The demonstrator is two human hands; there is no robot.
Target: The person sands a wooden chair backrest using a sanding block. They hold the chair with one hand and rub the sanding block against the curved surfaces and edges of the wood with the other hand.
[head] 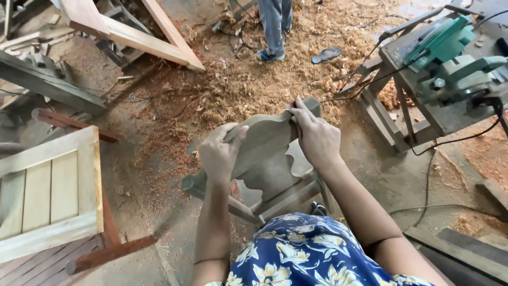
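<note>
Gripping the grey carved chair back (264, 153), the left hand (219, 153) steadied while the right hand (316, 139) pinched sandpaper (290, 106); sanding progress was unclear.

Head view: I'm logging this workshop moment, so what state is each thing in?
Left hand: gripping the grey carved wooden piece, which is held tilted.
Right hand: pressed on the piece's upper edge, pinching something small; cannot tell what.
Green machine: sitting on its wooden stand, cable attached.
Panelled frame: lying flat, unpainted.
Sandal: lying alone on the shavings.
Another person's legs: standing.
</note>
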